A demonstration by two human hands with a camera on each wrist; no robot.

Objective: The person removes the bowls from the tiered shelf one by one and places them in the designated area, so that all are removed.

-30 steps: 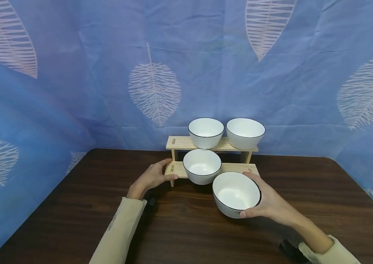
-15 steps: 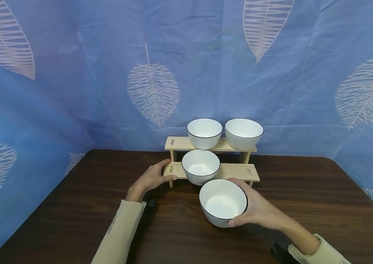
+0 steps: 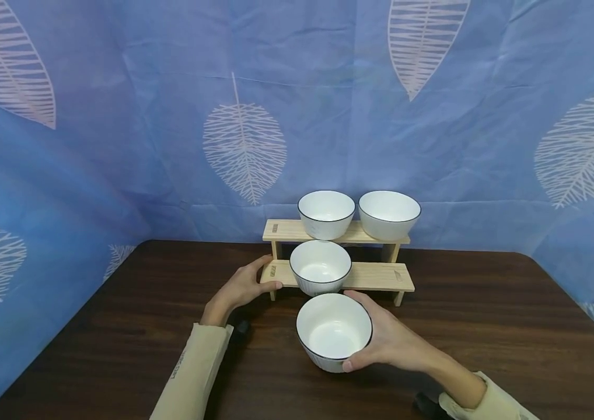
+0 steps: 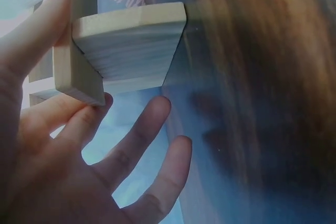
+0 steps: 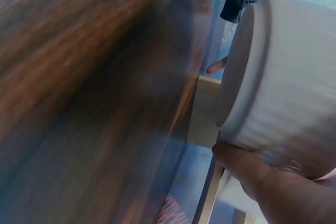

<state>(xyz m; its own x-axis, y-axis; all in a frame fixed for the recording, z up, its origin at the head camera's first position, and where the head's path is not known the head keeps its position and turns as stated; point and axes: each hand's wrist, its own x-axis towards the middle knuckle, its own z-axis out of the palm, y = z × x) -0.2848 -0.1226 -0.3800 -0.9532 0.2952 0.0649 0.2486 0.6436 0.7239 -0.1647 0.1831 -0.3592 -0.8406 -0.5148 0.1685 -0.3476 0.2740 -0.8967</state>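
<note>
My right hand (image 3: 394,341) grips a white ribbed bowl (image 3: 334,329) with a dark rim, thumb at its near side and fingers behind. In the right wrist view the bowl's underside (image 5: 241,72) shows raised off the table. A two-step wooden stand (image 3: 378,276) is in front of me. My left hand (image 3: 239,289) holds the left end of its lower step, thumb on top and fingers at the edge; the left wrist view shows two fingers (image 4: 176,161) stretched out below. One similar bowl (image 3: 320,271) sits on the lower step, left of middle.
Two more white bowls, a left one (image 3: 326,213) and a right one (image 3: 390,213), stand side by side on the upper step. Behind the dark wooden table (image 3: 134,332) hangs a blue cloth (image 3: 328,128) with white leaf prints.
My right hand has carried its bowl left and toward me, away from the right part of the lower step. My left hand stays on the stand's end.
</note>
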